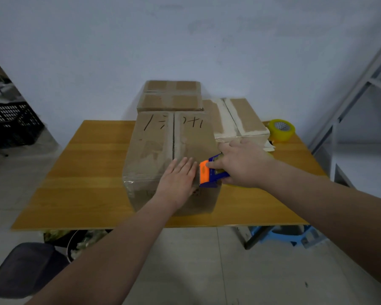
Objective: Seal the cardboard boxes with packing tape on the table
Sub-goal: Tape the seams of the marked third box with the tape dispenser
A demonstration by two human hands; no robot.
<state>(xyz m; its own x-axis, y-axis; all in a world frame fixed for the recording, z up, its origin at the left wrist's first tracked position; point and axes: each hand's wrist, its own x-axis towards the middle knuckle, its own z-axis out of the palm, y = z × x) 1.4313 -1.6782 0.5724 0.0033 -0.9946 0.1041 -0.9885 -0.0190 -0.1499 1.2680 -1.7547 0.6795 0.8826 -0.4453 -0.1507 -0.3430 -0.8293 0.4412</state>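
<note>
Cardboard of the front box (154, 150) looked stiff but light; the left hand (178, 179) pressed flat on top, steadying it, while the right hand (240, 164) gripped the tape dispenser (209, 172).

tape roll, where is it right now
In the head view, the tape roll sits at the far right corner of the table, just right of the white-taped box.

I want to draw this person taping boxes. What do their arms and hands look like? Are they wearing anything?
Nothing is worn on them. The left hand and right hand have no gloves, and no rings or watch show. The left forearm and right forearm are bare too, with no sleeves in view right up to the picture's edge.
</note>
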